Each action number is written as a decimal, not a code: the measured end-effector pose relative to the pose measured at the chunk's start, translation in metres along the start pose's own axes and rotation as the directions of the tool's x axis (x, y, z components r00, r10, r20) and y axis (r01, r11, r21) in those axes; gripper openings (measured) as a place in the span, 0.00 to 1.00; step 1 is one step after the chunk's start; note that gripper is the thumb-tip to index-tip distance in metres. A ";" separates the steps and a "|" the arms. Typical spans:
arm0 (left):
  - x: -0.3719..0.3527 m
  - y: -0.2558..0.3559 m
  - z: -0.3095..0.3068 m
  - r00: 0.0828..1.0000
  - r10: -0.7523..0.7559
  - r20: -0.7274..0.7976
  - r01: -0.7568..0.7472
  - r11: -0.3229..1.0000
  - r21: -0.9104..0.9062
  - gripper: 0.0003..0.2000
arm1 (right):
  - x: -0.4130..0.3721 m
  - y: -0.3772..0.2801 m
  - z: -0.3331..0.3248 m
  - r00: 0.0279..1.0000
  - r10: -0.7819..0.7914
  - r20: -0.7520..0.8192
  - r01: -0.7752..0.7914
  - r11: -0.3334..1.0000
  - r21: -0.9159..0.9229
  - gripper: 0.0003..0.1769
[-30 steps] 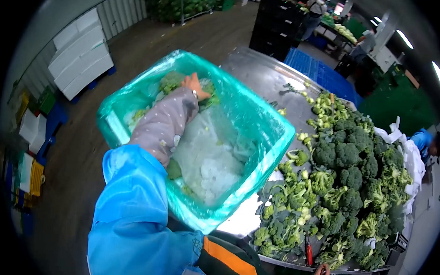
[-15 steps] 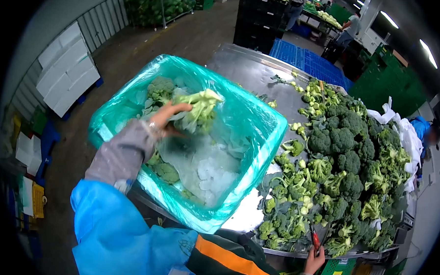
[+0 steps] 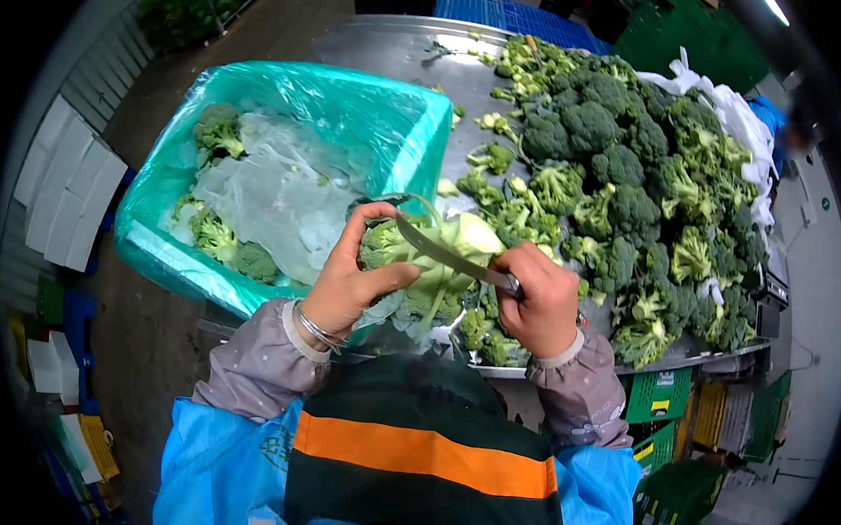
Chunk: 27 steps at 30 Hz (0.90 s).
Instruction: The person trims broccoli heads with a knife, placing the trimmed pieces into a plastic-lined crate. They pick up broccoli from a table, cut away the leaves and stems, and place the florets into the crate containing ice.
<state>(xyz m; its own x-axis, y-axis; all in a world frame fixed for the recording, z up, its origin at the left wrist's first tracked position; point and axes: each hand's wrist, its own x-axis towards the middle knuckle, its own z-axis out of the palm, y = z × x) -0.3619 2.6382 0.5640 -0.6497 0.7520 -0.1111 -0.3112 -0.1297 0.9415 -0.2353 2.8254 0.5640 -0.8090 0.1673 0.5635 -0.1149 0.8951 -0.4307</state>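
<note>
In front of my body, my left hand (image 3: 354, 274) grips a broccoli head (image 3: 444, 264), its pale cut stem pointing right. My right hand (image 3: 539, 301) is closed round the handle of a curved knife (image 3: 440, 254), whose blade lies across the stem and leaves. Behind and to the left is a box lined with green plastic (image 3: 416, 154), holding clear plastic with what looks like ice (image 3: 279, 177) and a few broccoli heads (image 3: 215, 237). A large heap of broccoli (image 3: 591, 124) covers the table's right part.
The metal table (image 3: 392, 50) reaches back to blue pallets (image 3: 506, 13). White cloth (image 3: 727, 112) edges the heap, with part of a person in blue beyond. Green crates (image 3: 659, 393) stand below the table at right; white boxes (image 3: 72, 182) stand at far left.
My left hand has left the box and holds a broccoli head before my body. My right hand has come up to it with the knife. The view has tilted down and turned.
</note>
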 end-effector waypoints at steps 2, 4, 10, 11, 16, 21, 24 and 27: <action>-0.002 -0.008 0.008 1.000 0.001 -0.010 -0.001 1.000 0.007 0.26 | -0.004 0.000 -0.003 0.999 0.014 0.035 -0.011 0.996 -0.084 0.12; -0.004 -0.014 0.015 0.999 0.032 0.013 -0.032 0.999 -0.018 0.27 | -0.010 -0.001 -0.006 0.998 0.058 0.015 -0.056 0.995 -0.084 0.10; -0.009 -0.031 0.030 0.998 0.050 0.047 -0.049 0.998 -0.035 0.26 | -0.026 -0.003 -0.016 0.998 0.060 -0.010 -0.061 0.981 -0.182 0.12; -0.009 -0.031 0.033 0.998 0.056 0.035 -0.057 0.998 0.007 0.25 | -0.028 -0.003 -0.018 0.997 0.074 -0.006 -0.074 0.984 -0.163 0.12; -0.009 -0.034 0.043 0.997 0.072 0.012 -0.073 0.993 0.098 0.23 | -0.036 0.005 -0.021 0.994 0.104 -0.028 -0.107 0.981 -0.160 0.10; -0.002 -0.052 0.035 0.980 0.179 0.087 -0.198 0.893 0.403 0.22 | -0.073 0.059 -0.010 0.976 0.217 0.010 -0.207 0.944 -0.256 0.10; 0.001 -0.072 0.036 0.988 0.136 0.075 -0.155 0.872 0.464 0.21 | -0.094 0.073 -0.003 0.960 0.269 0.082 -0.244 0.941 -0.234 0.11; -0.001 -0.078 0.050 0.995 0.099 0.014 -0.098 0.941 0.325 0.21 | -0.068 0.044 -0.006 0.959 0.282 -0.013 -0.276 0.929 -0.247 0.11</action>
<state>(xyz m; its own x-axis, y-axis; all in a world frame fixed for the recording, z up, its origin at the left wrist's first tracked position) -0.3026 2.6799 0.5066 -0.6673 0.7447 -0.0126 -0.0033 0.0140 0.9999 -0.1814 2.8563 0.5109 -0.8009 0.4181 0.4287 0.2587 0.8872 -0.3819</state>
